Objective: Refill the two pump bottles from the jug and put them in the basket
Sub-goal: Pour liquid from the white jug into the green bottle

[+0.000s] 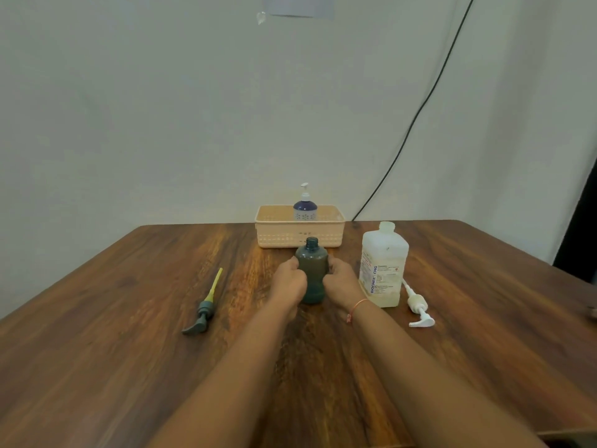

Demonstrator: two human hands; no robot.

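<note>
A dark green bottle (312, 270) stands upright on the table's middle, its neck open with no pump. My left hand (287, 282) grips its left side and my right hand (342, 282) grips its right side. Its grey pump with a yellow tube (204, 310) lies on the table to the left. A translucent white jug (383, 266) stands uncapped just right of my right hand, and a white pump (418, 307) lies beside it. A blue-and-white pump bottle (305, 206) stands inside the beige basket (298, 236) behind the green bottle.
The wooden table (129, 350) reaches to a pale wall at the back. A black cable (420, 114) runs down the wall to the right of the basket. The table's right edge lies beyond the jug.
</note>
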